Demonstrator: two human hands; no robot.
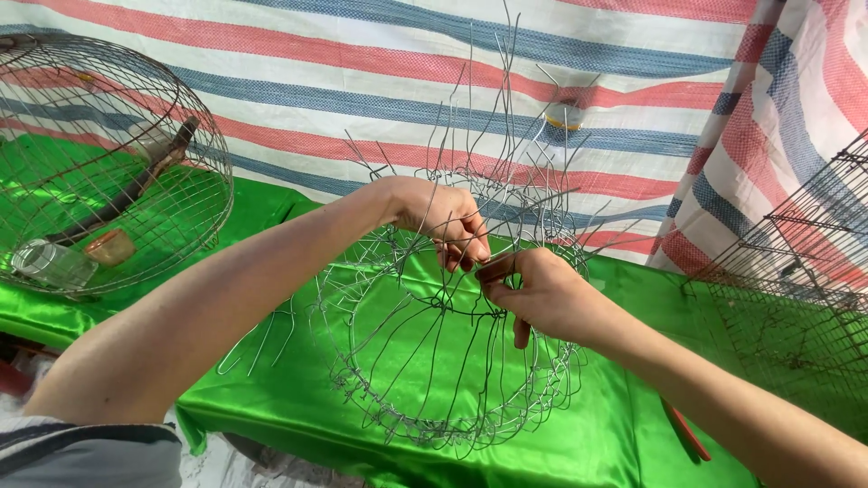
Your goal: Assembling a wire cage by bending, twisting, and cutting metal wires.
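Observation:
A half-built round wire cage frame (425, 361) stands on the shiny green cloth (624, 425), its loose wire ends sticking up toward the striped tarp. My left hand (445, 219) reaches over the frame's upper ring and pinches wires there. My right hand (541, 295) meets it from the right, fingers closed on the same wires and on a small reddish-brown tool or piece whose kind I cannot make out. Both hands touch near the frame's top middle.
A finished round wire cage (108, 163) with a perch and small cups sits at the left. Flat wire mesh panels (796, 280) lie at the right. A red-handled tool (687, 432) lies under my right forearm. A striped tarp (362, 81) hangs behind. Loose bent wires (262, 339) lie left of the frame.

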